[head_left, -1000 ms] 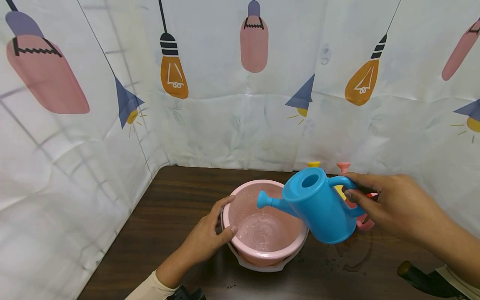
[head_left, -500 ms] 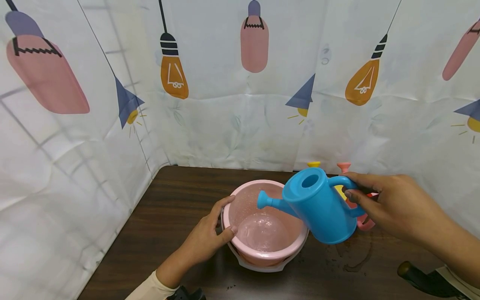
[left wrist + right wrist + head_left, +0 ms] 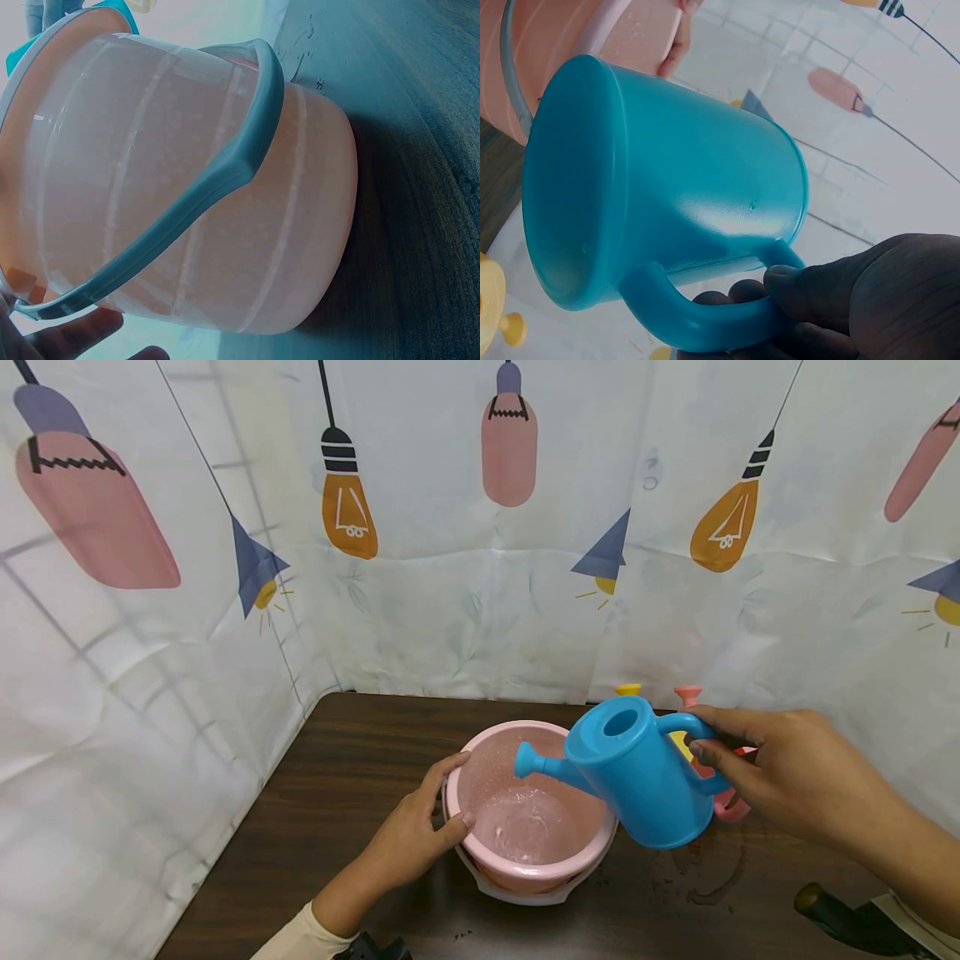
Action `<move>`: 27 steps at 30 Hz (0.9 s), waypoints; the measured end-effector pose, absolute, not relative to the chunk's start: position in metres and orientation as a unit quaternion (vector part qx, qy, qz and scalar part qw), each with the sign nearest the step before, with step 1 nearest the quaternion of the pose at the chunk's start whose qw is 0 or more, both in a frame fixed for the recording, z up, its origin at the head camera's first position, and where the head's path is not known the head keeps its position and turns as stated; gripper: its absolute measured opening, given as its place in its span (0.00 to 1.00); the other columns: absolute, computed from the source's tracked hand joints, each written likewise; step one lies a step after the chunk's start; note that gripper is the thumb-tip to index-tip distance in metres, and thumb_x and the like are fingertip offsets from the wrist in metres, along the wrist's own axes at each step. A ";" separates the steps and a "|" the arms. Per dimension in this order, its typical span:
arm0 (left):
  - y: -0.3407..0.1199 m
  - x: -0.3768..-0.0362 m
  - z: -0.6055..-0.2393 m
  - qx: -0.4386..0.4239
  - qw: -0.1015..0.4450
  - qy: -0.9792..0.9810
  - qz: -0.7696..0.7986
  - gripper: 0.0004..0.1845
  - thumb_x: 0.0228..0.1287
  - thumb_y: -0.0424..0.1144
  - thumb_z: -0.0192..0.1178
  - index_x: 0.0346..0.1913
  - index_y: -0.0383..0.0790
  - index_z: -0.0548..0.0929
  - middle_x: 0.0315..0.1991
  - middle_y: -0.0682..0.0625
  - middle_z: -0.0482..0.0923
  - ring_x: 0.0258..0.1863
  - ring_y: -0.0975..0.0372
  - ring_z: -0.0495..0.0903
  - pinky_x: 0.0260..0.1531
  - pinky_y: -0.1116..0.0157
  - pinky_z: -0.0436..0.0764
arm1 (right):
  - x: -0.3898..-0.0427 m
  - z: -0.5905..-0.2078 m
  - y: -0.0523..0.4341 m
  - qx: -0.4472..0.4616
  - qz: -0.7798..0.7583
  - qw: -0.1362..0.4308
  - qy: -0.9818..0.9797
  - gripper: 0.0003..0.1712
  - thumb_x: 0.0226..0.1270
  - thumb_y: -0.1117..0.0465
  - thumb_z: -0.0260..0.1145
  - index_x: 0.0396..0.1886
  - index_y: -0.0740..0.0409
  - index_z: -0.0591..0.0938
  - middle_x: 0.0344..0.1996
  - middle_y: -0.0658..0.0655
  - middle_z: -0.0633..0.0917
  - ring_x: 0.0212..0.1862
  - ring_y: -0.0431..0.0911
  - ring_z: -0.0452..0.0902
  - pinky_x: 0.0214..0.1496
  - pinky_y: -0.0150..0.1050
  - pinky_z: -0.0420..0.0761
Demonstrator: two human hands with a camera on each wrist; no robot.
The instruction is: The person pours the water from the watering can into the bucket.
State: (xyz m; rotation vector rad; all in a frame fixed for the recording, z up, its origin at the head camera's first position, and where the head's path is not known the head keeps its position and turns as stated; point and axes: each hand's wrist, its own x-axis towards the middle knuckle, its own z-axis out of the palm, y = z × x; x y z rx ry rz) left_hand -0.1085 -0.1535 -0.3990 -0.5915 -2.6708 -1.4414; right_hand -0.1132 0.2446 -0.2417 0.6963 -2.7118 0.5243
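The head view is evenly and brightly lit from above, with soft shadows cast on the dark table (image 3: pixel 360 777) and lines bent toward the frame edges. A cool teal cast is seen in both wrist views; a glossy highlight is shown on the watering can (image 3: pixel 705 217).

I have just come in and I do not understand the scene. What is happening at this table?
A person tilts a blue watering can by its handle with the right hand, its spout over a pink bucket. The left hand grips the bucket's rim. There is water in the bucket's bottom, and wet spots mark the dark table. Behind the can, yellow and pink toys are partly hidden.
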 end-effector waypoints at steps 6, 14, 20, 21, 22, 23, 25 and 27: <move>-0.154 -0.109 -0.399 -0.195 0.029 -0.864 -0.464 0.38 0.70 0.51 0.61 0.79 0.64 0.57 0.67 0.41 0.73 0.54 0.55 0.83 0.52 0.51 0.80 | -0.113 -0.241 0.244 0.236 0.189 0.141 -0.943 0.26 0.63 0.65 0.75 0.61 0.68 0.83 0.39 0.64 0.89 0.28 0.44 0.85 0.18 0.35 0.71; -0.154 -0.109 -0.398 -0.191 0.026 -0.866 -0.461 0.38 0.70 0.52 0.61 0.79 0.65 0.57 0.68 0.42 0.72 0.55 0.55 0.83 0.53 0.51 0.80 | -0.113 -0.241 0.244 0.238 0.194 0.135 -0.942 0.27 0.63 0.65 0.75 0.62 0.68 0.82 0.38 0.63 0.89 0.26 0.41 0.86 0.20 0.34 0.74; -0.155 -0.109 -0.401 -0.196 0.028 -0.865 -0.462 0.38 0.70 0.51 0.60 0.79 0.63 0.57 0.67 0.41 0.73 0.54 0.55 0.83 0.52 0.51 0.80 | -0.114 -0.242 0.245 0.244 0.185 0.151 -0.940 0.26 0.62 0.65 0.76 0.60 0.68 0.83 0.37 0.62 0.89 0.26 0.43 0.85 0.19 0.34 0.73; -0.155 -0.109 -0.401 -0.197 0.029 -0.865 -0.461 0.38 0.70 0.51 0.60 0.79 0.63 0.57 0.67 0.41 0.73 0.54 0.55 0.83 0.52 0.51 0.80 | -0.114 -0.242 0.245 0.244 0.185 0.153 -0.940 0.26 0.61 0.66 0.76 0.60 0.68 0.83 0.37 0.62 0.89 0.26 0.43 0.85 0.19 0.34 0.73; -0.155 -0.110 -0.401 -0.198 0.030 -0.865 -0.460 0.38 0.70 0.51 0.60 0.79 0.63 0.57 0.67 0.41 0.73 0.54 0.55 0.83 0.52 0.51 0.80 | -0.114 -0.242 0.245 0.245 0.184 0.154 -0.940 0.26 0.61 0.66 0.76 0.60 0.68 0.84 0.37 0.62 0.89 0.26 0.42 0.85 0.19 0.34 0.73; -0.155 -0.110 -0.402 -0.197 0.030 -0.865 -0.461 0.38 0.70 0.51 0.60 0.79 0.63 0.57 0.67 0.41 0.73 0.54 0.55 0.83 0.52 0.51 0.80 | -0.114 -0.242 0.245 0.245 0.183 0.155 -0.939 0.26 0.61 0.66 0.76 0.59 0.68 0.84 0.36 0.61 0.89 0.26 0.41 0.84 0.19 0.34 0.73; -0.155 -0.110 -0.401 -0.199 0.031 -0.865 -0.459 0.38 0.70 0.51 0.60 0.79 0.63 0.57 0.67 0.41 0.73 0.54 0.55 0.83 0.51 0.52 0.81 | -0.114 -0.242 0.245 0.245 0.183 0.154 -0.940 0.26 0.61 0.66 0.76 0.59 0.68 0.84 0.36 0.61 0.89 0.25 0.40 0.84 0.19 0.34 0.73; -0.154 -0.110 -0.401 -0.198 0.031 -0.865 -0.459 0.38 0.70 0.51 0.60 0.79 0.63 0.57 0.67 0.41 0.73 0.54 0.55 0.83 0.51 0.52 0.80 | -0.114 -0.242 0.245 0.245 0.185 0.152 -0.940 0.26 0.61 0.66 0.76 0.60 0.67 0.84 0.37 0.62 0.89 0.27 0.42 0.85 0.20 0.34 0.74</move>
